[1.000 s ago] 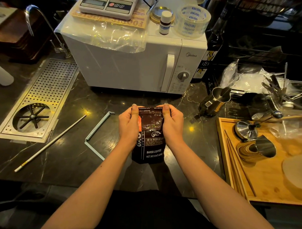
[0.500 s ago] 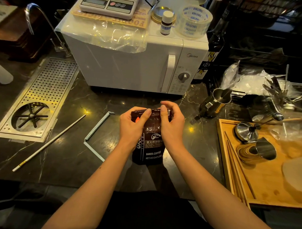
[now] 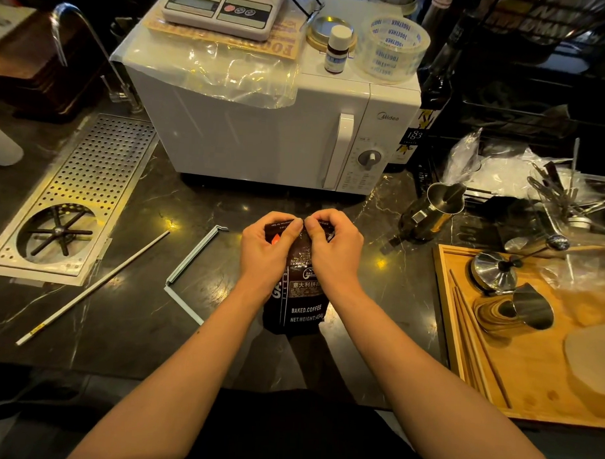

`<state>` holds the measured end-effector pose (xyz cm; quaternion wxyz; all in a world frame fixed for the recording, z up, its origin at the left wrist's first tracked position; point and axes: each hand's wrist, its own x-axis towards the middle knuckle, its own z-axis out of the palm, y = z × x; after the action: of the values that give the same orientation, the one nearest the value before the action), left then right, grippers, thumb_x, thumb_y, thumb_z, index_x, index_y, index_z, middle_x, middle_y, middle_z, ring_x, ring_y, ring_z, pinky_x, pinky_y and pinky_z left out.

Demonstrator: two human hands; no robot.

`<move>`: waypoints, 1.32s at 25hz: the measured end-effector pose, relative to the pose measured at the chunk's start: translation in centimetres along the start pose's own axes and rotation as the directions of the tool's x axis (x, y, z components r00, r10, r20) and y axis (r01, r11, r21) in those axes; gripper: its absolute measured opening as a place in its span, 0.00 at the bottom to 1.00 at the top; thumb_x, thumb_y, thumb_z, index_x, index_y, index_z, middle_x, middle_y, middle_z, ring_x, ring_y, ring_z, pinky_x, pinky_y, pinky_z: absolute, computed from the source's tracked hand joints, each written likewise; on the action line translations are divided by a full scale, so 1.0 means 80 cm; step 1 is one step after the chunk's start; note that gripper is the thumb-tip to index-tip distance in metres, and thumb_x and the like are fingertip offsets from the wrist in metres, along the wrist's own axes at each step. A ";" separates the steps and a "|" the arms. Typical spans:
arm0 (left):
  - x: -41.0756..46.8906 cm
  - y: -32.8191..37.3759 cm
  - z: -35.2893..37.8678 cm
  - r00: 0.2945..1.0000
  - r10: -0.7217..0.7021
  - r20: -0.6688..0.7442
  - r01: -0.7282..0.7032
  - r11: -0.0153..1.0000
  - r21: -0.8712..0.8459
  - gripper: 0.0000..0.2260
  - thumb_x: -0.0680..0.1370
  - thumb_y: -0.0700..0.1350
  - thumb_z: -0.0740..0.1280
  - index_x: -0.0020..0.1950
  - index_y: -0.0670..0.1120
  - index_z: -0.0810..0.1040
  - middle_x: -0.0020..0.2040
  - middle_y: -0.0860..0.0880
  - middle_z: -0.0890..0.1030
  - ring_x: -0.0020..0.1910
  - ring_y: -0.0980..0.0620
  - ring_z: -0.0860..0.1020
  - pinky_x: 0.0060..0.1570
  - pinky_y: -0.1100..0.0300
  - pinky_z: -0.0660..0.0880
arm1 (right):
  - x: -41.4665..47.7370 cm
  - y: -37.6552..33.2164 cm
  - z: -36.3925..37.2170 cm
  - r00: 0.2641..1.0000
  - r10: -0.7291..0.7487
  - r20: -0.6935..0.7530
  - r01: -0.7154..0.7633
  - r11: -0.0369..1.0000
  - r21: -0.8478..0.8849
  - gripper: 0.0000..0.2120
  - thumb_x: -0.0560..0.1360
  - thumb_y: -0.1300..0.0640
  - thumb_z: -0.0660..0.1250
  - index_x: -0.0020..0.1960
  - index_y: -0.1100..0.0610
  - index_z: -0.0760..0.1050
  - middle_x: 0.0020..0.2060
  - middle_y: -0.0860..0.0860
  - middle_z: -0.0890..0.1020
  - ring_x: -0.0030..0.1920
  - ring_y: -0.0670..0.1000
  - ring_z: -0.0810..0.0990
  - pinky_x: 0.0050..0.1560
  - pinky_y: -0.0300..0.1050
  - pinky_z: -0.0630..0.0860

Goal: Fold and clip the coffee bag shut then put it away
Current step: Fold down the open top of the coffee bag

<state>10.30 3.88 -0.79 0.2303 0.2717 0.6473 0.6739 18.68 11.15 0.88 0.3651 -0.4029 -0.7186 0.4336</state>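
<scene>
coffee bag (image 3: 300, 294): dark brown, standing upright on the black marble counter (image 3: 147, 313) near the front edge, right in the middle of what I'm seeing. Print reads BAKED.COFFEE.
left hand (image 3: 266, 252): on the bag's top left corner, fingers curled over and pinching the top edge down.
right hand (image 3: 334, 251): same deal on the top right corner, pinching the bag's top, fingertips touching the left hand's at the centre.
bag clip (image 3: 190, 270): pale long sealing clip, lying open in a V on the counter just left of the bag, not touching it.
white stick (image 3: 93, 287): further left, lying diagonal, apart from the clip.
microwave (image 3: 263, 125): white one, far side behind the bag, with a kitchen scale (image 3: 219, 6) and tape roll (image 3: 391, 48) on top.
right side: wooden tray (image 3: 528, 391) with metal barista bits, well clear of the bag.
</scene>
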 end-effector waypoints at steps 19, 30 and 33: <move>-0.002 0.001 -0.001 0.998 -0.064 -0.025 0.063 0.998 -0.015 0.03 0.78 0.45 0.69 0.46 0.51 0.82 0.40 0.53 0.84 0.42 0.57 0.82 0.41 0.63 0.79 | -0.003 0.008 -0.007 0.984 0.173 -0.041 -0.163 0.970 0.179 0.10 0.75 0.58 0.71 0.40 0.45 0.77 0.38 0.44 0.82 0.41 0.40 0.81 0.45 0.43 0.79; 0.000 -0.001 -0.003 0.994 -0.107 -0.015 0.108 0.992 0.070 0.09 0.82 0.51 0.60 0.47 0.56 0.80 0.45 0.50 0.84 0.48 0.48 0.83 0.50 0.47 0.81 | -0.001 0.009 -0.004 0.971 0.235 -0.029 -0.224 0.952 0.209 0.11 0.81 0.57 0.62 0.43 0.49 0.79 0.41 0.51 0.84 0.46 0.52 0.83 0.51 0.58 0.81; 0.002 0.000 -0.003 0.992 -0.122 -0.022 0.123 0.990 0.074 0.10 0.82 0.51 0.60 0.47 0.56 0.80 0.45 0.51 0.84 0.48 0.49 0.83 0.51 0.47 0.81 | -0.001 0.008 -0.004 0.974 0.223 -0.032 -0.212 0.957 0.200 0.12 0.81 0.57 0.61 0.43 0.49 0.78 0.40 0.49 0.83 0.44 0.50 0.83 0.49 0.55 0.81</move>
<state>10.03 3.77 -0.79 0.2554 0.2340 0.6895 0.6361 19.18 11.36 0.35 0.3722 -0.4532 -0.6138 0.5285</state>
